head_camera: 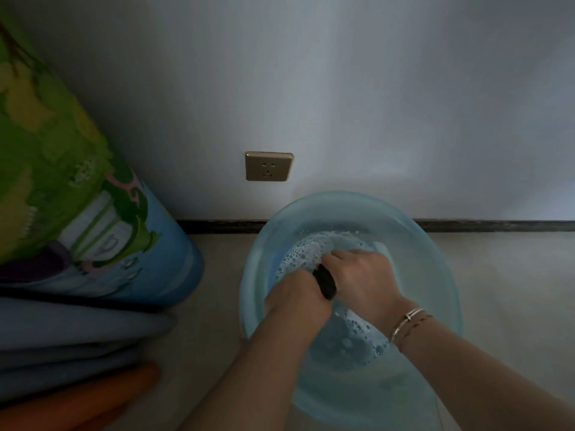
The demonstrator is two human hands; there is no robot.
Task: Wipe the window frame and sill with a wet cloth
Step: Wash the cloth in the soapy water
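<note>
A pale blue plastic basin [435,244] was placed on the light floor [497,290], close to the dark baseboard [497,226] at the bottom of a white wall [342,88]. Soapy water [348,334] was held in the basin, and white foam with many small bubbles was seen at its far side and near the wrists. Both hands were put down into the basin, over the water. A dark cloth [325,282] was gripped between them: the left hand [295,295] was closed around its near end, with the fingers curled under and hidden from view, and the right hand [357,275] was closed around its far end, with the knuckles turned up. Only a short, rolled part of the cloth was visible in the gap between the two hands, and it looked tightly bunched. It could not be told how much of the cloth was under the water. Thin bracelets [407,321] were worn on the right wrist. On the wall above the basin, a gold-coloured socket [269,166] was fixed. At the left side, a large rolled mat [77,181] with green, yellow and blue printed pictures was leaned near the wall, well apart from the basin. Below it, folded blue-grey fabric [77,331] was laid, and an orange thing [93,396], too blurred to be named, was lying under the fabric at the lower left corner.
</note>
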